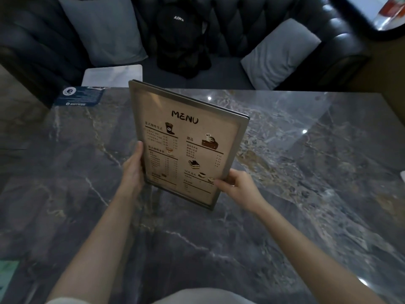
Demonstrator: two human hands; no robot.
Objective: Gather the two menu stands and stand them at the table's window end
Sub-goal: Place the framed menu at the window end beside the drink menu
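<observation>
A grey-framed menu stand [190, 137] with a beige "MENU" page is held upright and tilted over the middle of the dark marble table [306, 172]. My left hand [133, 172] grips its left edge near the bottom. My right hand [236, 183] pinches its lower right edge. The frame's top shows a doubled edge, so it may be two stands held together; I cannot tell. Its bottom corner hovers close to the tabletop, and a dark foot shows beneath it.
A dark blue card [80, 96] lies flat at the table's far left corner. Behind the table runs a dark tufted sofa with two grey cushions [103, 29] [282, 53], a black bag [182, 36] and a small white side table [111, 75]. A bright window [377, 12] is at the upper right.
</observation>
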